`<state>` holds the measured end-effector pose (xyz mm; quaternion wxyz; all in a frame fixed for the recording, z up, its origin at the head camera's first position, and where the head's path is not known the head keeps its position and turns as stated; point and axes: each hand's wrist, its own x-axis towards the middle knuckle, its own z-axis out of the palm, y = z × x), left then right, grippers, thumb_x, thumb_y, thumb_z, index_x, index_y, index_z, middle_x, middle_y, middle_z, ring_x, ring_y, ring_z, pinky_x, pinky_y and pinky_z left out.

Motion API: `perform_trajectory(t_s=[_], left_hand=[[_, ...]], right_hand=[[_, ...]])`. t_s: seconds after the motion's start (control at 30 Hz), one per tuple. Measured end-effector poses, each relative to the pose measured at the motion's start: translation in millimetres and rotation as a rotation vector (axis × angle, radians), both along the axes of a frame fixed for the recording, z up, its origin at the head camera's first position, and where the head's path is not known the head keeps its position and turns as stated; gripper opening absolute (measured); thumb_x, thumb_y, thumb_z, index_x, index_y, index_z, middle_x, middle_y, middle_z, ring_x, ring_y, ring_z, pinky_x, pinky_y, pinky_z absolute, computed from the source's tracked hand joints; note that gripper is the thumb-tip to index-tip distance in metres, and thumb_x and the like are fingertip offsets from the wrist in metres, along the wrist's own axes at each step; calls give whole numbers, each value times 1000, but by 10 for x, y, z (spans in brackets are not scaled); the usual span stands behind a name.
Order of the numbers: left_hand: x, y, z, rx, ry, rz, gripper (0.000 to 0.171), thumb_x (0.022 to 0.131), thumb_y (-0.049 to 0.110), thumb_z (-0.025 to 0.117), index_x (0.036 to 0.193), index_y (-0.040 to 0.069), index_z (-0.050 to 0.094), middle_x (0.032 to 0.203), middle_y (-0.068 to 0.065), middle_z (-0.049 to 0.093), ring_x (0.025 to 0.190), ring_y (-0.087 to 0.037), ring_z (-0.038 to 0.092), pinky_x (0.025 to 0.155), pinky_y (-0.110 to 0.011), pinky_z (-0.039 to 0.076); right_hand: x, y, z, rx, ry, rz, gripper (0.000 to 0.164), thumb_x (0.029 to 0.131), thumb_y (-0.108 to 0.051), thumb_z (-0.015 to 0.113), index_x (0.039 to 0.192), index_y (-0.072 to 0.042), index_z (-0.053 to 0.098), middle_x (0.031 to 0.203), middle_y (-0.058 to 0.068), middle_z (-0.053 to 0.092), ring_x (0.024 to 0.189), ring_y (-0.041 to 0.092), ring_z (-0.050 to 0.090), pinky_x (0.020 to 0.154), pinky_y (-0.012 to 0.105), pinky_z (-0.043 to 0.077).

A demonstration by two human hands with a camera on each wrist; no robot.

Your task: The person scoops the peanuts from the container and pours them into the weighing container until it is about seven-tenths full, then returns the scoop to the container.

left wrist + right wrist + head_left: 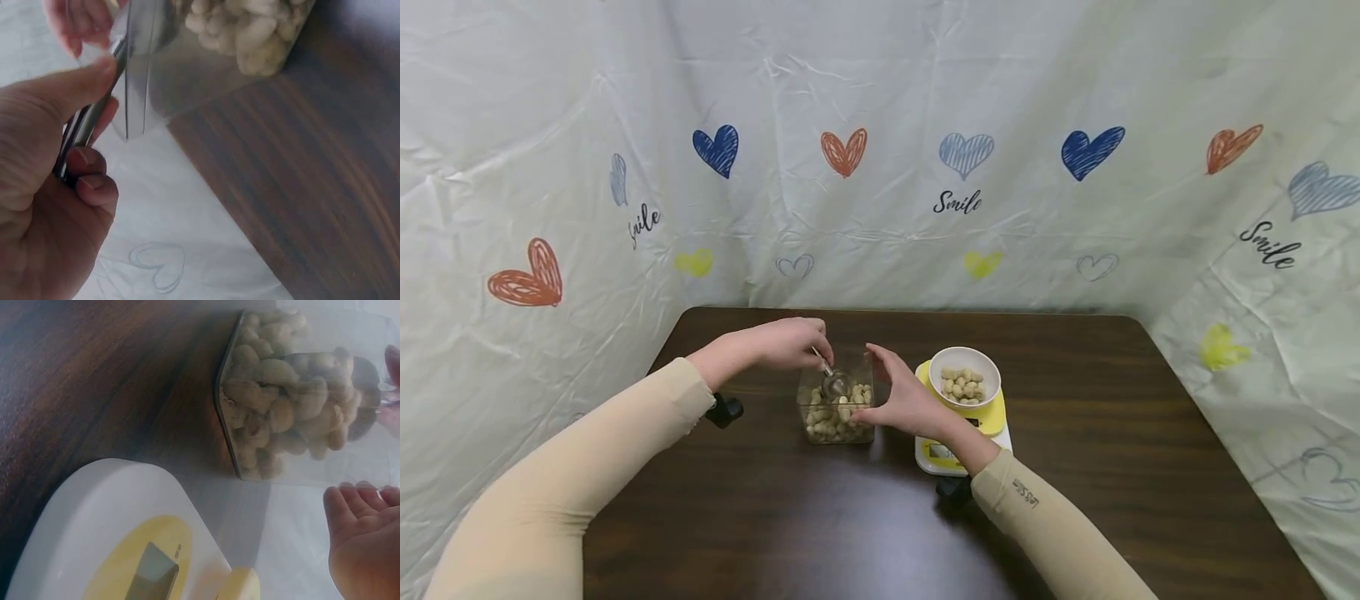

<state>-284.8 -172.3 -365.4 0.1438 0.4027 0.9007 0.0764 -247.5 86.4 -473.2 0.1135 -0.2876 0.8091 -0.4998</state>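
Note:
A clear plastic container [817, 423] of unshelled peanuts [827, 427] stands on the table. My left hand [790, 342] comes over its left side, pinching the thin handle of a metal scoop [836, 385]. The scoop's round bowl is down among the peanuts. In the left wrist view, thumb and fingers close on the scoop handle [94, 119] beside the container's rim. My right hand [906, 400] holds the container's right side, thumb toward the front and fingers toward the back. Its fingertips meet the clear wall in the right wrist view.
Right of the container, a yellow and white kitchen scale [992, 417] carries a white bowl [993, 379] with peanuts in it. My right wrist passes over the scale's front corner. A white curtain [887, 100] with printed hearts hangs behind the dark wooden table [1075, 500].

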Motion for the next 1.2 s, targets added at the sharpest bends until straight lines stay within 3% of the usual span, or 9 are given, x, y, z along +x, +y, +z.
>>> perform_trajectory(t_s=[0.1, 0.37, 0.63, 0.8, 1.2], left_hand=[[3, -12, -20, 18, -6, 4, 18, 100, 14, 66, 112, 14, 79, 99, 2, 57, 87, -14, 53, 81, -34, 47], [-49, -181, 50, 64, -121, 58, 19, 101, 20, 66, 116, 18, 78, 103, 3, 60, 96, -13, 53, 87, -36, 45], [-104, -308, 35, 113, -152, 65, 18, 100, 21, 67, 114, 19, 79, 106, 6, 65, 102, -13, 57, 91, -37, 46], [-92, -369, 24, 128, -177, 90, 19, 101, 22, 67, 116, 18, 78, 110, 5, 67, 106, -14, 58, 94, -38, 46], [-79, -529, -56, 191, -212, 137, 22, 101, 25, 68, 120, 19, 77, 116, 5, 67, 112, -14, 59, 96, -39, 47]], right_hand=[[5, 3, 21, -5, -7, -5, 112, 77, -31, 93, 163, -18, 21, 159, 10, 33, 146, 28, 36, 116, 41, 34], [25, -15, 4, -8, -29, -4, 113, 77, -35, 92, 163, -18, 20, 158, 4, 33, 147, 25, 34, 117, 42, 33], [7, -17, 7, 2, -20, -21, 112, 77, -33, 93, 163, -20, 22, 157, 2, 34, 146, 18, 35, 116, 37, 33], [1, -26, -10, -1, -23, -28, 110, 77, -26, 93, 162, -20, 23, 157, 1, 34, 146, 19, 36, 116, 35, 33], [17, -35, -7, -22, -38, -22, 110, 78, -23, 93, 162, -20, 22, 158, 4, 33, 147, 29, 35, 117, 45, 31]])
